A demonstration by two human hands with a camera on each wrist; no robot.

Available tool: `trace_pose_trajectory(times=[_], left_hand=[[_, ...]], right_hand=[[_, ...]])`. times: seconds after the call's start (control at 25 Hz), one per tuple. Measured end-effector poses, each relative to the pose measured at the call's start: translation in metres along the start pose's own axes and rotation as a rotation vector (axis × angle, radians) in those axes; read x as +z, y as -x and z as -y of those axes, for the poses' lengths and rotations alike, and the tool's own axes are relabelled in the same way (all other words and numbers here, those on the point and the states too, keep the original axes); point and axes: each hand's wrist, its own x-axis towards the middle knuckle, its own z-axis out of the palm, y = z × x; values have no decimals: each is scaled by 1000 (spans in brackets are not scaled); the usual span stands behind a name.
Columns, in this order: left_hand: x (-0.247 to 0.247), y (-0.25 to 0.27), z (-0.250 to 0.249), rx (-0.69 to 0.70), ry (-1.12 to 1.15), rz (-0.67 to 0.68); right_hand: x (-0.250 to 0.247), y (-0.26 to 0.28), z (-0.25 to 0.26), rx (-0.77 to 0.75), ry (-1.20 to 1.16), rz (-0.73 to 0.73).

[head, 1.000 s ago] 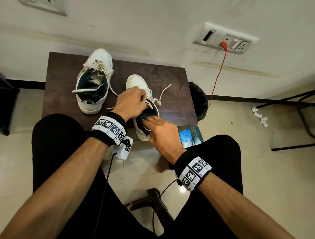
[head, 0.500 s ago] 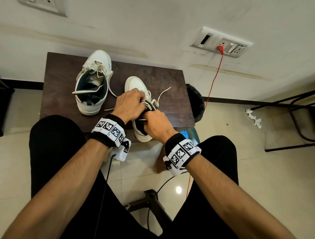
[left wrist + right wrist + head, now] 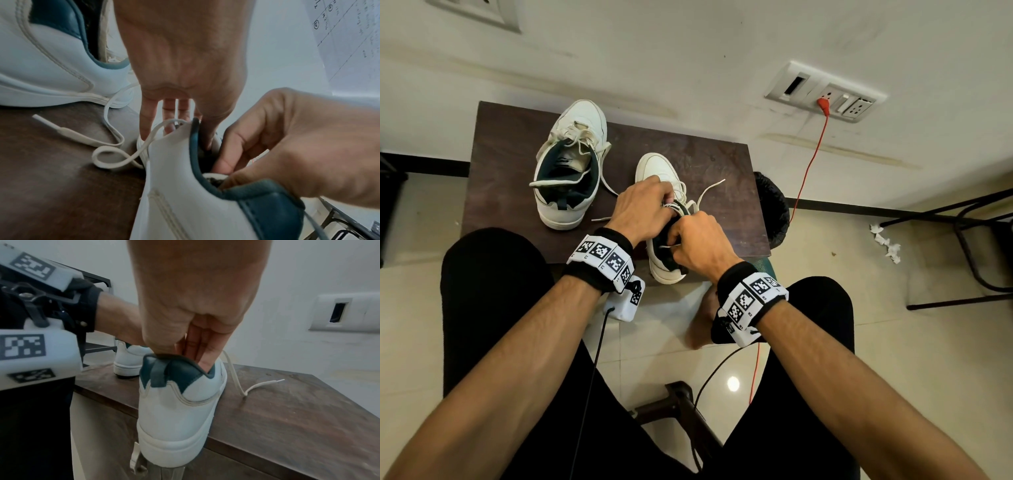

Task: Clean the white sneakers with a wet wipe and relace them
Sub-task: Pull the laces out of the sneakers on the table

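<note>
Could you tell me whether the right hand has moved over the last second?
Yes. The right hand went from the sneaker's heel toward its tongue, closing on the left hand.

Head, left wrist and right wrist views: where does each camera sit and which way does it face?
Head: looks down over both forearms at the dark brown wooden table and two white sneakers.
Left wrist: looks along the left hand at the near white sneaker with dark teal lining; the right hand shows too.
Right wrist: behind the right hand, facing that sneaker's heel; the left wrist's tagged band shows.
All three share the near sneaker.
</note>
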Motion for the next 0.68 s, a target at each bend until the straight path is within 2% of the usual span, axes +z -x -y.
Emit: trace_pose_trajectory(times=[0.32, 0.48, 0.56, 0.68], left_hand=[[-2, -1, 1, -43, 7, -15], [-1, -1, 2, -56, 24, -23], [0, -2, 2, -53, 27, -29], [0, -4, 4, -57, 24, -39]], right_hand=[[-11, -20, 10, -41, 150, 175], [-15, -23, 15, -71, 201, 376], [-19, -21, 16, -66, 198, 476], [-22, -14, 14, -44, 96, 527]])
